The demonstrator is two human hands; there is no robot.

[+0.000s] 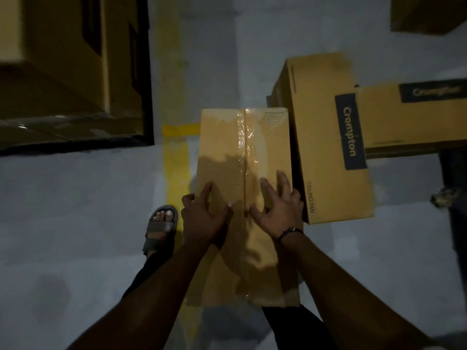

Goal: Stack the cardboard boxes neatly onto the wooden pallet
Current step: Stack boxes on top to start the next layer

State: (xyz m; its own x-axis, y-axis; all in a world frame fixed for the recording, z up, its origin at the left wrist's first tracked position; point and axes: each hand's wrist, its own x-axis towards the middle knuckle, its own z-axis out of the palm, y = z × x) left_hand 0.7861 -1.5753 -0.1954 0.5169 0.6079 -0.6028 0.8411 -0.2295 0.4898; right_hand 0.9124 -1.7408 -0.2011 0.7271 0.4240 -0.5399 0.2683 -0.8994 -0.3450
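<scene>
Hands: left hand [204,215] and right hand [280,210] lie apart, fingers spread flat on the box top, gripping nothing.
Box [242,142]: just before the legs, apparently on the floor [75,210], over the yellow tape [175,160].
Handling: probably stiff, weight unknown; the glossy seam tape looks slippery, so grip the long side edges or underneath.
Foot [160,223]: just left of the box.
Obstacle: Crompton box [328,137] crowds the right side.
Far: stack [63,59] well apart; pallet unseen.
</scene>
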